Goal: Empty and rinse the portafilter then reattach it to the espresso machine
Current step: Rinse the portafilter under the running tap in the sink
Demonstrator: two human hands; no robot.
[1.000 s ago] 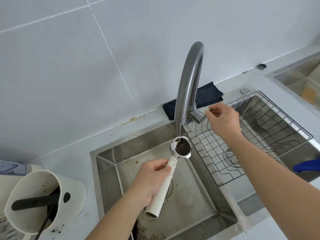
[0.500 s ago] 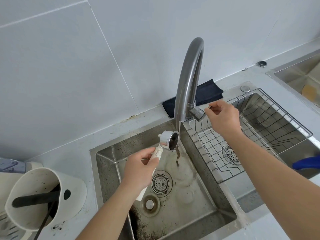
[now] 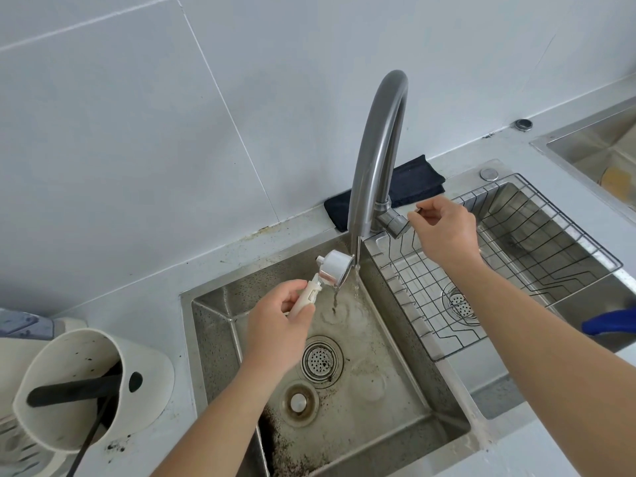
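Observation:
My left hand (image 3: 277, 330) grips the cream handle of the portafilter (image 3: 333, 270) over the left sink basin (image 3: 395, 418). Its metal basket is tipped on its side, open face to the right, beside a thin stream of water from the grey curved faucet (image 3: 375, 156). Brown water dribbles from the basket into the basin. My right hand (image 3: 445, 232) pinches the thin faucet lever just right of the faucet base. The espresso machine is not in view.
Coffee grounds speckle the basin around its two drains (image 3: 321, 361). A wire rack (image 3: 516, 263) sits in the right basin. A white knock box (image 3: 86, 383) with a black bar stands at the left. A dark cloth (image 3: 409, 182) lies behind the faucet.
My left hand has drawn back and rolled the portafilter from facing up under the stream to lying on its side, and dark water now pours out. My right hand stayed on the lever.

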